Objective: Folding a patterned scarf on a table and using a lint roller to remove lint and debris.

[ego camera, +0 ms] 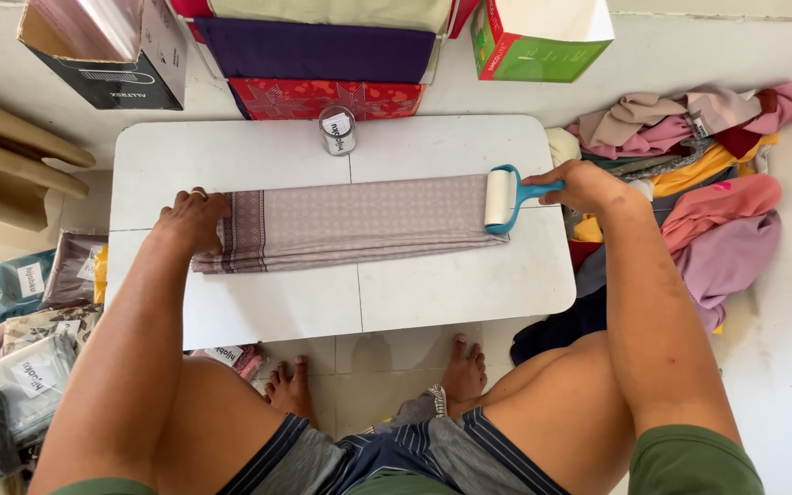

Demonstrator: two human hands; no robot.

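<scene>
Striped shorts [396, 458], white table [451, 293], tiled floor [781, 367]

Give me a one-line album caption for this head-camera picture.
Left hand pins a folded mauve patterned cloth on a low white table while the right hand runs a blue-handled lint roller over it.

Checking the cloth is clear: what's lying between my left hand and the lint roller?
Head view: only the folded patterned cloth runs from left hand to lint roller; nothing rests on it.
</scene>
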